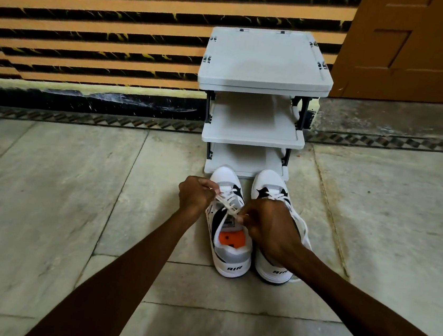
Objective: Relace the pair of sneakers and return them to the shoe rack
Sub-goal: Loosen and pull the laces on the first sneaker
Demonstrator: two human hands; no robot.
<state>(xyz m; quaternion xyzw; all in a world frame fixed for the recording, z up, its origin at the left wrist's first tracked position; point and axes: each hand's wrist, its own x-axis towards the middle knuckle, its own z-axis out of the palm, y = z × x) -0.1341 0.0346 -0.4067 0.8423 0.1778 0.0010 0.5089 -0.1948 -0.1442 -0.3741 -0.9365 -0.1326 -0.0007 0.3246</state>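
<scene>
Now left hand (pixel 193 195) and right hand (pixel 269 225) each pinch a lace (pixel 225 205) end; uneven pulling could loosen the knot on the left sneaker (pixel 230 240).

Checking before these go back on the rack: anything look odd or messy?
Only the right sneaker: a loose lace trails over its outer side. Otherwise nothing stands out.
</scene>
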